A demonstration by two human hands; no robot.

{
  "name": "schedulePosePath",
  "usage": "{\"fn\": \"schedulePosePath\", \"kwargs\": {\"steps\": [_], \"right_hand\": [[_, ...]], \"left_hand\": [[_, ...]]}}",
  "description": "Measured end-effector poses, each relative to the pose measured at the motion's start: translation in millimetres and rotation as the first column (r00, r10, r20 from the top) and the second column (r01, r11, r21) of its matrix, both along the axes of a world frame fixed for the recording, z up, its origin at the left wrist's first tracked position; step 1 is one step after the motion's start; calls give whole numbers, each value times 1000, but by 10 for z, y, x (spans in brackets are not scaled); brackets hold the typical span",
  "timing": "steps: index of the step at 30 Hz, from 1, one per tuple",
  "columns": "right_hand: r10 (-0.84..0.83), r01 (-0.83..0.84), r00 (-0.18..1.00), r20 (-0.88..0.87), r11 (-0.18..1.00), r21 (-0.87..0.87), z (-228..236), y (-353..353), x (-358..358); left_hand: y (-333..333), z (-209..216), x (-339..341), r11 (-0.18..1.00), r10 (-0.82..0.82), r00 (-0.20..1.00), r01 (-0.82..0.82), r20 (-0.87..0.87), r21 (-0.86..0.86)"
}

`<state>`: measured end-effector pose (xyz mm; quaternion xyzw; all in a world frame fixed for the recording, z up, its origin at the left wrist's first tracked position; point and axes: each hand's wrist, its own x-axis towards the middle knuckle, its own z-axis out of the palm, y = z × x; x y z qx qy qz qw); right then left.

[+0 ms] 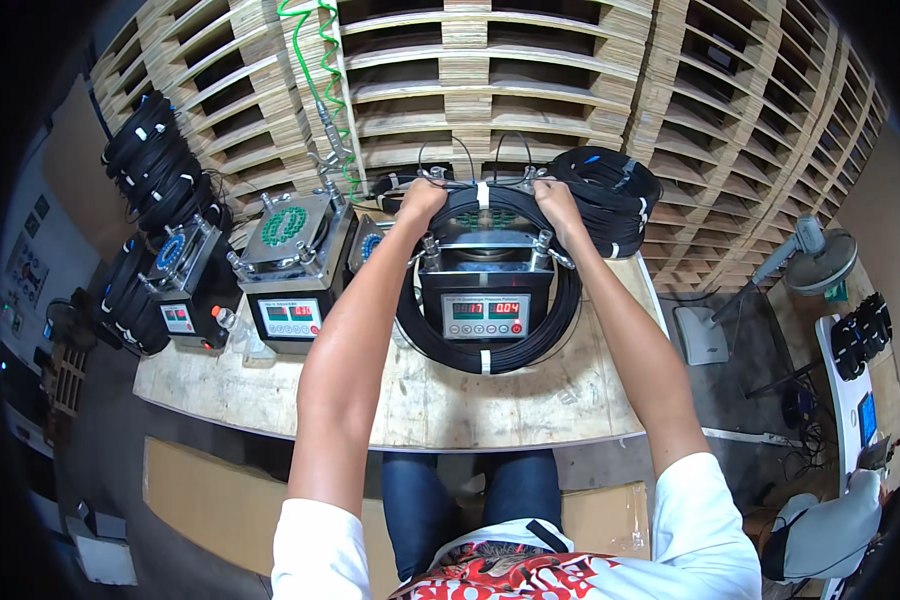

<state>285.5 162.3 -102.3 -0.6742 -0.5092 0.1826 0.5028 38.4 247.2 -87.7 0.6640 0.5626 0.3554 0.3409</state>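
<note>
A large coil of black cable (486, 360), bound with white bands, hangs upright around the front of a black machine (438, 285) with a metal top and a red and green display. My left hand (424, 199) is closed at the coil's upper left. At its upper right, my right hand (558, 205) is closed in the same way. Both arms reach forward over the table, and my fingertips are partly hidden. Small metal fittings (532, 177) with thin black cable loops stand close beside my hands, behind the top of the coil.
Two similar machines (288, 250) (178, 268) stand to the left on the wooden table (450, 415). A small bottle (224, 318) sits between them. Stacked black coils (610, 200) lie behind at right. Wooden pallets (560, 50) rise behind. A fan (820, 262) and a person (830, 535) are at right.
</note>
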Motion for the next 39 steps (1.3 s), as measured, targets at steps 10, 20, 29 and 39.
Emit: {"fn": "schedulePosePath", "kwargs": {"steps": [10, 20, 29, 39], "right_hand": [[-42, 40, 985, 165, 999, 10, -2, -18, -43], [16, -28, 991, 135, 996, 88, -109, 204, -81], [-41, 47, 982, 187, 998, -31, -100, 146, -125], [240, -219, 939, 248, 970, -111, -158, 490, 244]], "left_hand": [[-448, 293, 51, 984, 163, 959, -176, -232, -35], [311, -157, -203, 993, -109, 991, 105, -80, -50], [-123, 92, -152, 999, 6, 971, -18, -237, -48], [-298, 262, -4, 996, 76, 968, -85, -239, -25]]}}
